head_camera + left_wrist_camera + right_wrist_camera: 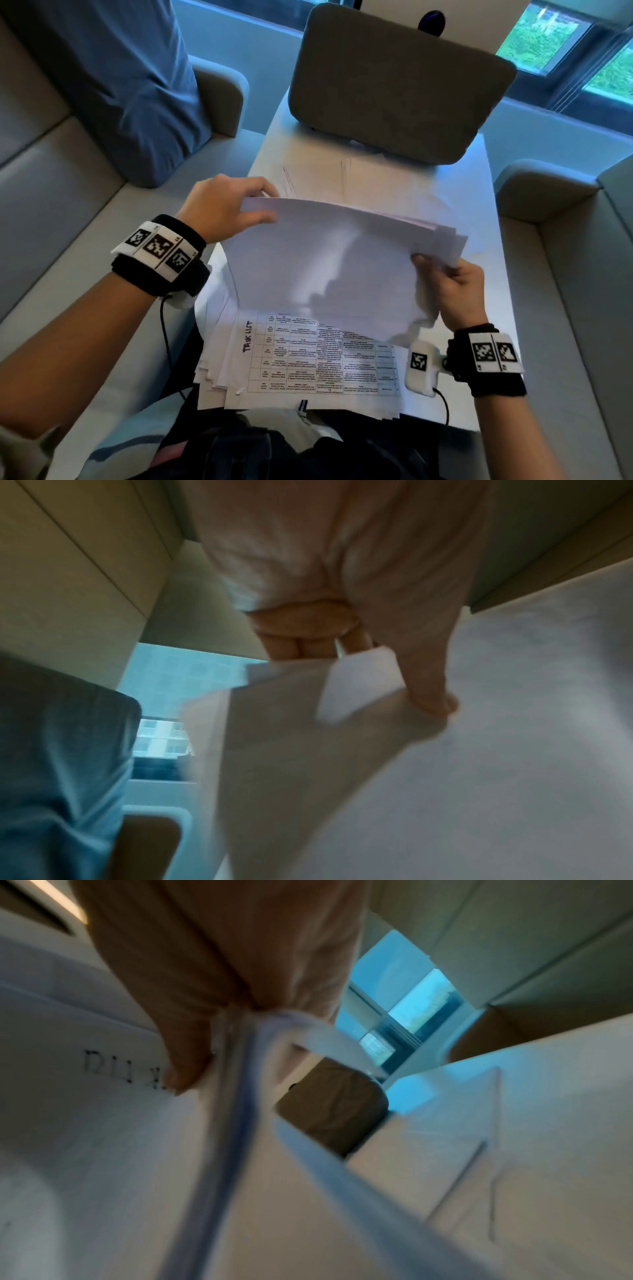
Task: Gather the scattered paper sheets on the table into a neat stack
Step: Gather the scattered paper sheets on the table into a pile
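White paper is most of what you have in hand: a lifted bundle of sheets is held above the table, tilted up toward you. Your left hand pinches its far left corner, thumb on the near face and fingers curled behind, as the left wrist view confirms. Your right hand grips the right edge lower down, fingers curled round the crumpled margin; the right wrist view shows the thumb pressed on the sheets there.

The bundle is not squared yet. Its right-hand edges fan out in steps, and the lower right corner is bent.

Beneath it, at the near edge of the table, lies a flat pile with the printed "TASK LIST" sheet on top. That pile is also ragged: the left edges of its lower sheets stick out unevenly.

Further off, loose sheets lie on the table in front of the grey padded chair back, apart from both piles.

By my reading you are roughly midway. Most paper seems collected into two groups, but what is left is fetching the far sheets, merging everything into one pile, and tapping the edges flush.
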Motion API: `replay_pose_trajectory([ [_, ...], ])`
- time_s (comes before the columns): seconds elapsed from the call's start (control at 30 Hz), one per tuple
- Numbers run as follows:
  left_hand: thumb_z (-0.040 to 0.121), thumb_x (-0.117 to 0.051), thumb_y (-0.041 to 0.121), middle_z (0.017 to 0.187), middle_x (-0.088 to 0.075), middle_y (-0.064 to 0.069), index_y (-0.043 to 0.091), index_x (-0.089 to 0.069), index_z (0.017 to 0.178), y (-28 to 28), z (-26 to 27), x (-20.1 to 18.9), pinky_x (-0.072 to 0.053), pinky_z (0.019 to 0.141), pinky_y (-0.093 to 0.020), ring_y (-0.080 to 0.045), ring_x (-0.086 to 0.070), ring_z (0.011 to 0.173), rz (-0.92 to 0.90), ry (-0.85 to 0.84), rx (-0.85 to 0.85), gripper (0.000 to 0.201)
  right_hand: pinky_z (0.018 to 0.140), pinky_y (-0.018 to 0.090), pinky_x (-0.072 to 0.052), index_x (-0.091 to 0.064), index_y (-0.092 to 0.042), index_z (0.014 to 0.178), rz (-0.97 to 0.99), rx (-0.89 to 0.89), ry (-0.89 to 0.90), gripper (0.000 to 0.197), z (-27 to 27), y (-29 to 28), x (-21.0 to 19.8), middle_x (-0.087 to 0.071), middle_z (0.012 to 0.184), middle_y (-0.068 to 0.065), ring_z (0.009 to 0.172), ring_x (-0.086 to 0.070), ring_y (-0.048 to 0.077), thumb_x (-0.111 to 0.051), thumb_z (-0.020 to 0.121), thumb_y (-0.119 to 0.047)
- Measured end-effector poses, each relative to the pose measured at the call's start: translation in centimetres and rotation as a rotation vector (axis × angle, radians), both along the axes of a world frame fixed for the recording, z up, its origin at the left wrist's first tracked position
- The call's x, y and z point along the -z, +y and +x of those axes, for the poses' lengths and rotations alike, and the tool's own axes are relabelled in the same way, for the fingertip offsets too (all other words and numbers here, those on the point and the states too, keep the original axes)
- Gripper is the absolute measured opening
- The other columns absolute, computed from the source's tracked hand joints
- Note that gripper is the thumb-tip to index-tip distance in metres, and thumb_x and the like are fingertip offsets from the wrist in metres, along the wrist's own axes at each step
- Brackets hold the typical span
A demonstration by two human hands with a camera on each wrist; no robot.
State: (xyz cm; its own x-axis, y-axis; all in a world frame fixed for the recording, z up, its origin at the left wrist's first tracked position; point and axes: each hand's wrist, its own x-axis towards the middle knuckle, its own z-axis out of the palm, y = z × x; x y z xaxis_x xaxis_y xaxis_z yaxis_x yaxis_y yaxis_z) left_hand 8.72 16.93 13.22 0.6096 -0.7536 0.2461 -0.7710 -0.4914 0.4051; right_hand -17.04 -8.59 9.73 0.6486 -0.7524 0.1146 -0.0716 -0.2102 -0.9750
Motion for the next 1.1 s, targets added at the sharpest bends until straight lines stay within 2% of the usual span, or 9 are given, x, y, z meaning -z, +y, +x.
replay_pose_trajectory([
  [0.13, 0.074, -0.074, 0.050, 0.085, -0.068, -0.001, 0.028, -0.067, 0.091, 0.9, 1.6, 1.4, -0.045, 0.082, -0.037, -0.031, -0.061, 0.091, 0.100, 0.148, -0.134, 0.028, 0.058, 0.020, -0.054, -0.069, -0.010, 0.082, 0.228, 0.073, 0.012, 0.001, -2.3, 0.2, 1.3, -0.072, 0.069, -0.007, 0.061, -0.063, 0.007, -0.068, 0.083, -0.009],
  [0.2, 0.077, -0.076, 0.034, 0.080, -0.063, -0.001, 0.019, -0.067, 0.088, 1.0, 1.7, 2.7, -0.038, 0.083, -0.034, -0.033, -0.060, 0.088, 0.050, 0.269, -0.145, 0.020, 0.058, 0.021, -0.055, -0.066, -0.006, 0.090, 0.365, 0.116, 0.067, 0.011, -3.2, 0.5, 3.1, -0.074, 0.072, -0.003, 0.063, -0.067, 0.009, -0.068, 0.081, -0.012],
  [0.33, 0.079, -0.075, 0.017, 0.092, -0.064, -0.008, 0.008, -0.066, 0.105, 0.9, 0.5, 6.5, -0.035, 0.079, -0.027, -0.034, -0.059, 0.091, 0.089, 0.394, -0.102, 0.030, 0.060, 0.024, -0.057, -0.062, -0.004, 0.104, 0.445, 0.099, 0.261, 0.016, -4.9, 1.7, 7.1, -0.072, 0.089, 0.008, 0.066, -0.070, 0.011, -0.062, 0.088, -0.004],
  [0.43, 0.083, -0.069, 0.012, 0.107, -0.062, -0.007, 0.019, -0.058, 0.122, 1.0, -0.6, 8.6, -0.037, 0.084, -0.029, -0.037, -0.057, 0.100, 0.198, 0.434, -0.022, 0.041, 0.061, 0.026, -0.056, -0.059, -0.001, 0.114, 0.291, 0.028, 0.501, 0.029, -5.9, 2.1, 9.3, -0.070, 0.091, 0.011, 0.069, -0.068, 0.015, -0.064, 0.086, -0.003],
  [0.57, 0.089, -0.061, 0.013, 0.137, -0.048, -0.010, 0.029, -0.046, 0.135, 1.1, -1.0, 11.8, -0.035, 0.099, -0.034, -0.031, -0.044, 0.124, 0.380, 0.453, -0.015, 0.051, 0.087, 0.036, -0.052, -0.044, -0.011, 0.131, 0.008, -0.066, 0.846, 0.055, -5.9, 2.2, 10.3, -0.065, 0.108, 0.010, 0.099, -0.063, 0.025, -0.068, 0.082, -0.013],
  [0.7, 0.082, -0.070, 0.028, 0.155, -0.018, 0.001, 0.029, -0.042, 0.139, 0.4, -2.0, 13.6, -0.030, 0.110, -0.038, -0.022, -0.018, 0.140, 0.495, 0.252, -0.028, 0.064, 0.111, 0.034, -0.027, -0.022, -0.009, 0.148, -0.280, -0.173, 1.009, 0.086, -5.0, 2.7, 11.1, -0.023, 0.152, 0.012, 0.137, -0.031, 0.027, -0.067, 0.083, -0.043],
  [0.83, 0.068, -0.078, 0.047, 0.159, -0.002, 0.005, 0.025, -0.020, 0.150, -1.3, -3.7, 14.8, -0.017, 0.117, -0.034, -0.015, -0.005, 0.145, 0.596, 0.274, 0.143, 0.103, 0.114, 0.045, -0.028, -0.010, -0.020, 0.152, -0.445, -0.369, 1.119, 0.096, -4.2, 2.8, 11.6, 0.002, 0.160, -0.005, 0.145, -0.011, 0.020, -0.060, 0.080, -0.060],
  [0.97, 0.058, -0.085, 0.047, 0.159, 0.012, -0.001, 0.024, 0.005, 0.151, -2.5, -5.2, 16.1, -0.013, 0.118, -0.046, -0.021, 0.006, 0.146, 0.796, 0.338, 0.143, 0.131, 0.111, 0.044, -0.033, -0.015, -0.021, 0.150, -0.411, -0.430, 1.105, 0.098, -4.2, 2.2, 12.1, -0.009, 0.157, -0.009, 0.141, -0.019, 0.020, -0.066, 0.076, -0.058],
  [1.1, 0.055, -0.086, 0.043, 0.159, 0.012, 0.000, 0.026, 0.006, 0.151, -3.4, -5.9, 16.1, -0.017, 0.117, -0.047, -0.022, 0.006, 0.146, 0.847, 0.314, 0.071, 0.134, 0.109, 0.036, -0.034, -0.032, -0.021, 0.143, -0.464, -0.453, 1.027, 0.078, -4.5, 0.3, 12.5, -0.029, 0.146, -0.005, 0.130, -0.033, 0.023, -0.066, 0.079, -0.049],
])
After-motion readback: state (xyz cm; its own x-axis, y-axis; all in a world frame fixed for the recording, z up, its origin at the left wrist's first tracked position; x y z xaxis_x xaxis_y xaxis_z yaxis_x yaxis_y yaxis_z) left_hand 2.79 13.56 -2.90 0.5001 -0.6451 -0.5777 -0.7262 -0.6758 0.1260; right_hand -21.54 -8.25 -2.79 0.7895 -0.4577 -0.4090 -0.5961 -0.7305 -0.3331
